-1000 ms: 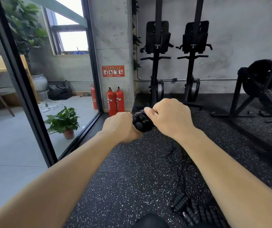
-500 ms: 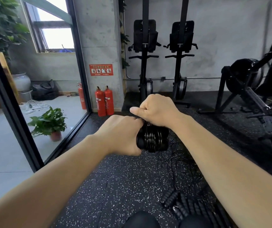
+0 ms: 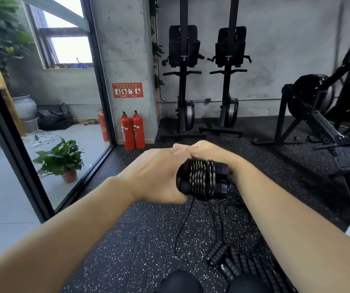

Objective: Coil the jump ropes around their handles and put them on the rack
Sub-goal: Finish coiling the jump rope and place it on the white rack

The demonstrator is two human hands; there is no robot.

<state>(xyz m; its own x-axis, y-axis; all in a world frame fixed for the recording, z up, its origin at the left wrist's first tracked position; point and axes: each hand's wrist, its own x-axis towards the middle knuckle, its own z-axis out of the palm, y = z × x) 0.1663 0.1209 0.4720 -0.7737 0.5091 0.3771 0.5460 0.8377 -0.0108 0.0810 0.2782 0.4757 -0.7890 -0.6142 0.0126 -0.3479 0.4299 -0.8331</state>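
1. Grip: left hand [image 3: 159,176] is wrapped round the paired handles [image 3: 220,180] at their left end; hold it firm so they cannot twist.
2. Right hand [image 3: 203,151] curls over the handles' top, seemingly pinching the cord [image 3: 201,178].
3. Lay the next turns snugly beside the coil, drawing slack cord from below the handles.
4. Rack: not visible.

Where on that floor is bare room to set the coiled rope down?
Speckled black rubber floor is bare left, toward the black-framed glass wall, and by the red fire extinguishers. Crowded right: loose black cords, ribbed black handles.
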